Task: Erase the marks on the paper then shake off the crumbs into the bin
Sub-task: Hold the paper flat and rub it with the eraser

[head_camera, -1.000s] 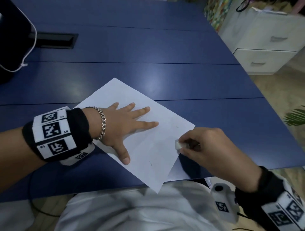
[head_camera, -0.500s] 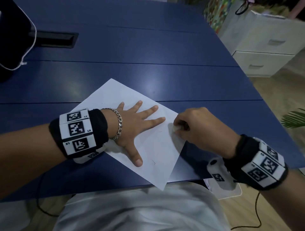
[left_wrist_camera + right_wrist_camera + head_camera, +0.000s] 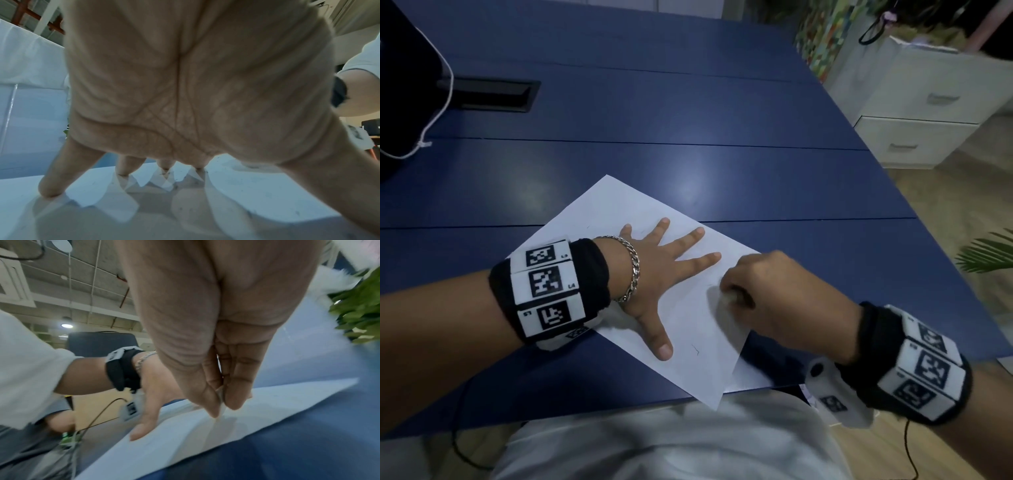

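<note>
A white sheet of paper (image 3: 616,219) lies slanted on the blue table (image 3: 688,113), its near corner hanging over the front edge. My left hand (image 3: 654,270) lies flat on the sheet with fingers spread, pressing it down; the left wrist view shows the fingertips (image 3: 51,191) on the paper (image 3: 257,194). My right hand (image 3: 767,291) pinches a small white eraser (image 3: 727,296) against the sheet near its right edge. In the right wrist view the eraser (image 3: 222,404) sits between thumb and fingers on the paper (image 3: 185,443). A small pencil mark (image 3: 695,350) shows near my left thumb. No bin is in view.
A black bag with a white cord (image 3: 410,85) stands at the table's far left, beside a dark cable slot (image 3: 493,94). White drawers (image 3: 928,113) stand to the right past the table edge. Green plant leaves (image 3: 986,255) show at the right.
My right hand has carried the eraser from the sheet's right corner inward and upward along the paper. The left hand has shifted slightly right while staying flat on the sheet.
</note>
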The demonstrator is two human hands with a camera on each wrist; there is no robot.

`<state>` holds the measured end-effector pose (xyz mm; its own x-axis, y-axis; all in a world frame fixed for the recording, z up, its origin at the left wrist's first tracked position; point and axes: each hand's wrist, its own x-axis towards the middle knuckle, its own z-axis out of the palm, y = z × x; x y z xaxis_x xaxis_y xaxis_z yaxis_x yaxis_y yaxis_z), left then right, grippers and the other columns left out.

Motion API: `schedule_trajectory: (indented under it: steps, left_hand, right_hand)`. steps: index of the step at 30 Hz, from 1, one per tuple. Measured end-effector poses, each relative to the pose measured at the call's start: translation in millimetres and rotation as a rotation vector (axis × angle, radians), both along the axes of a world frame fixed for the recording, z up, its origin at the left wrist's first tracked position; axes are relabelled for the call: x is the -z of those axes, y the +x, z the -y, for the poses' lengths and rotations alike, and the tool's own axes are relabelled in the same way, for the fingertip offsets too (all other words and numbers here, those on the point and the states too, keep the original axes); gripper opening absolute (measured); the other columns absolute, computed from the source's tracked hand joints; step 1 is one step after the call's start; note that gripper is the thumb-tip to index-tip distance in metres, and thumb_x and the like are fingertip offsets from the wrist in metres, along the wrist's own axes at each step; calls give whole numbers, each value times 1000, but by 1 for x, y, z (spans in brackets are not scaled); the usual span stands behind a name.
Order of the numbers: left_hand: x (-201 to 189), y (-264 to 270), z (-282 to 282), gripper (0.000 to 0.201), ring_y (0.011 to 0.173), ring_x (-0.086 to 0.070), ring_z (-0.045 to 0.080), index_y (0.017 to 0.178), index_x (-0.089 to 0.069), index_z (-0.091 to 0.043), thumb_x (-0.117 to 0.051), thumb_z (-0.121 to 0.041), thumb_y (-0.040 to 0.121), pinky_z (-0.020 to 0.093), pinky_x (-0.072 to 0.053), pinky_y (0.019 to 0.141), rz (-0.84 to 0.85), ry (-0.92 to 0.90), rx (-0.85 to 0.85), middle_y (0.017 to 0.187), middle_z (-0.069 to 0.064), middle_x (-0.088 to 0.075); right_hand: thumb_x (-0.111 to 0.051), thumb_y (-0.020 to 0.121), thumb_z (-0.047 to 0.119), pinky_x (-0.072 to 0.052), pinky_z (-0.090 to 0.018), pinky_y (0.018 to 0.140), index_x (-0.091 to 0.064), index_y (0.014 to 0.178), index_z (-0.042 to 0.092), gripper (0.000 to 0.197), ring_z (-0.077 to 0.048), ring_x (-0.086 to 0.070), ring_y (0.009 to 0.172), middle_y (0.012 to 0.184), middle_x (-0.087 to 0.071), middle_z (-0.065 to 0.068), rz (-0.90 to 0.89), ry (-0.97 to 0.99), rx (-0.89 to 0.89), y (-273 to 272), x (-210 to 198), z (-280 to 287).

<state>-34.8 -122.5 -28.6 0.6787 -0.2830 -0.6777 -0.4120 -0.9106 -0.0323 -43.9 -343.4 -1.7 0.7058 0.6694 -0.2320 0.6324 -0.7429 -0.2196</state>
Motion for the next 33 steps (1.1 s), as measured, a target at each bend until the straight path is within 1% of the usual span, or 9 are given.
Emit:
schedule_trajectory:
  steps: [2,6,12,16,18,21,25,30,33]
  left_hand:
    - [0,0,0,160,152,32,42,140,43,-60,-82,-89,42,82,-7,114,0,-2,-1,155,-16,52]
    - [-1,0,0,160,153,31,42,140,42,-60,-81,-90,42,82,-9,115,4,-4,1,155,-17,52]
    - [-2,0,1,159,153,31,42,140,42,-60,-81,-89,43,81,-9,115,13,8,12,155,-16,52]
    - [-3,1,0,159,154,30,41,141,41,-61,-80,-91,42,82,-10,114,3,-2,3,157,-18,50]
    - [-2,1,-1,159,154,29,40,141,40,-61,-79,-91,41,82,-11,114,5,8,11,157,-19,49]
    - [-3,1,-1,158,154,29,40,141,40,-62,-79,-92,42,82,-10,115,2,18,22,158,-19,48]
    - [-3,4,-6,155,155,28,39,145,35,-62,-81,-89,46,80,-7,116,12,-16,71,160,-17,45]
    - [-16,14,-35,146,155,25,40,151,29,-58,-70,-95,51,67,3,124,185,-109,176,167,-6,36]
    - [-39,22,-72,120,157,18,38,155,17,-60,-59,-90,68,63,-1,126,273,-208,-4,170,-5,30]
  right_hand:
    - [-56,89,18,-50,-33,67,-56,76,19,13,-16,-51,69,79,-55,5,-41,-26,-34,-2,-2,-1]
    - [-59,88,20,-57,-42,74,-69,88,16,10,-21,-62,80,86,-67,0,29,0,105,27,-2,9]
    - [-57,87,17,-49,-35,65,-60,76,17,11,-20,-53,70,76,-58,2,-61,-12,-31,-7,-1,-1]
    - [-63,88,22,-55,-39,71,-69,84,20,8,-16,-61,72,79,-67,4,29,64,84,26,2,13]
    - [-62,88,21,-55,-39,71,-68,83,19,8,-17,-60,73,79,-67,4,47,59,53,22,6,13]
    - [-64,88,21,-52,-31,70,-71,86,20,7,-14,-61,72,79,-68,5,2,52,-22,9,5,14]
    - [-71,90,24,-57,-30,74,-74,93,25,5,-6,-67,76,85,-71,12,59,208,116,23,-2,38]
    - [-72,91,29,-52,-23,68,-72,89,31,3,-6,-64,75,81,-66,16,30,166,51,3,10,50]
    - [-73,92,32,-54,-23,67,-71,89,36,5,-5,-65,78,82,-66,17,25,202,96,0,13,55]
